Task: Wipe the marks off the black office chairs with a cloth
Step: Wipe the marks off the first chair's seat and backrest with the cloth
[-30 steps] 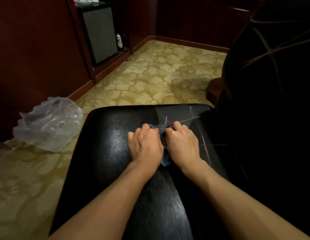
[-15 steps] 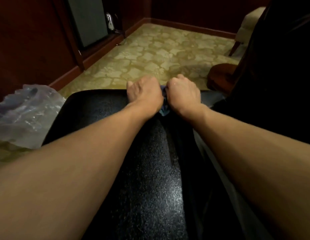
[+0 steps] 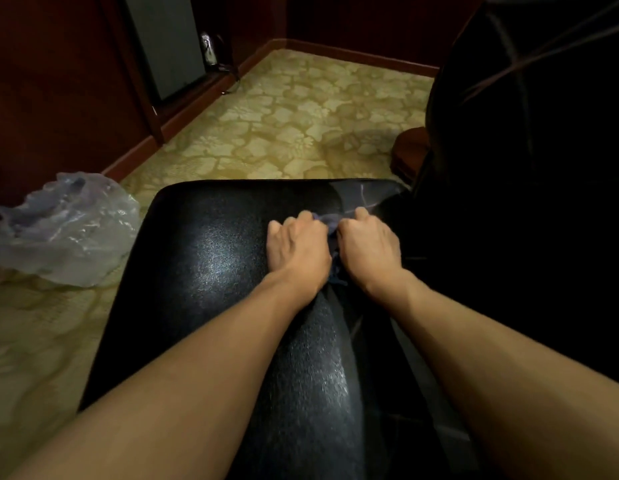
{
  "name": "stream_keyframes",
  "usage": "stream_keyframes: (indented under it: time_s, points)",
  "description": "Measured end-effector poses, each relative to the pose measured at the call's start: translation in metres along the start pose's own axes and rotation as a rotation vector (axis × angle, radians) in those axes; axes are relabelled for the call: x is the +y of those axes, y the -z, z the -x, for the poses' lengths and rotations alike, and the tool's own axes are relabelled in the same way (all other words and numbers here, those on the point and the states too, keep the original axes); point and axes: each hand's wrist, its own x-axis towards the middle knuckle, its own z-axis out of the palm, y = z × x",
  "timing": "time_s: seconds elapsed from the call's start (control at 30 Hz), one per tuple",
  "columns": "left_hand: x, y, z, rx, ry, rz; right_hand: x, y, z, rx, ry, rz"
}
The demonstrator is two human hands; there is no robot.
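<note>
Two hands, left hand [image 3: 298, 248] and right hand [image 3: 368, 245], grip the bunched cloth [image 3: 330, 224] against the chair seat [image 3: 211, 258], toward its 1 o'clock corner. Cloth appears soft, light; bunching gives firm purchase.

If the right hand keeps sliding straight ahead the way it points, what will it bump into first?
Probably the pale marks on the chair seat, just past the right hand gripping the cloth. Beyond them, the seat's far edge and carpet.

dim room, patterned carpet [image 3: 294, 126], dark wood walls [image 3: 51, 98]
</note>
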Motion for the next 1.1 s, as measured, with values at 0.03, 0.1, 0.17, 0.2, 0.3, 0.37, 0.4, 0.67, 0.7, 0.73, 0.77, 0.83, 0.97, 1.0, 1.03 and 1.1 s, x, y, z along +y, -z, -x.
stream_keyframes:
  time_s: [0.03,0.1,0.17,0.2,0.3,0.37,0.4,0.67,0.7,0.73,0.77,0.83,0.97,1.0,1.03,1.1]
  points:
    - [0.002,0.002,0.012,-0.014,0.006,-0.007,-0.002,0.002,0.013,-0.008,-0.003,-0.001]
    - [0.006,0.007,0.038,-0.045,0.005,-0.013,-0.006,0.008,0.040,-0.021,0.003,-0.002]
    - [0.009,0.015,0.067,-0.074,-0.005,-0.003,-0.008,0.017,0.068,-0.040,0.017,0.001]
    - [0.009,0.018,0.082,-0.091,-0.017,0.006,-0.008,0.020,0.083,-0.049,0.029,-0.005]
    - [0.012,0.028,0.131,-0.151,-0.060,0.011,-0.008,0.026,0.131,-0.053,0.077,0.001]
    - [0.016,0.035,0.162,-0.171,-0.069,0.006,-0.010,0.030,0.164,-0.043,0.080,0.003]
    - [0.018,0.038,0.177,-0.176,-0.070,0.003,-0.012,0.033,0.179,-0.056,0.070,0.004]
    - [0.037,0.050,0.268,-0.197,-0.080,-0.027,-0.011,0.045,0.270,-0.018,0.049,-0.005]
    - [0.040,0.052,0.277,-0.201,-0.086,-0.026,-0.011,0.046,0.280,-0.007,0.051,-0.017]
    - [0.042,0.054,0.286,-0.202,-0.096,-0.023,-0.010,0.047,0.289,0.006,0.056,-0.031]
    - [0.044,0.056,0.293,-0.199,-0.107,-0.028,-0.009,0.047,0.296,0.018,0.062,-0.043]
    - [0.048,0.057,0.305,-0.196,-0.134,-0.040,-0.005,0.048,0.308,0.036,0.071,-0.052]
    - [0.047,0.047,0.311,-0.130,-0.169,-0.002,-0.003,0.050,0.317,0.080,0.054,-0.036]
    - [0.047,0.044,0.309,-0.083,-0.183,0.014,-0.002,0.050,0.317,0.092,0.043,-0.027]
    - [0.047,0.038,0.306,-0.047,-0.197,0.020,-0.001,0.048,0.316,0.099,0.023,-0.021]
    - [0.053,0.029,0.298,0.013,-0.219,0.036,0.007,0.044,0.315,0.118,-0.021,-0.021]
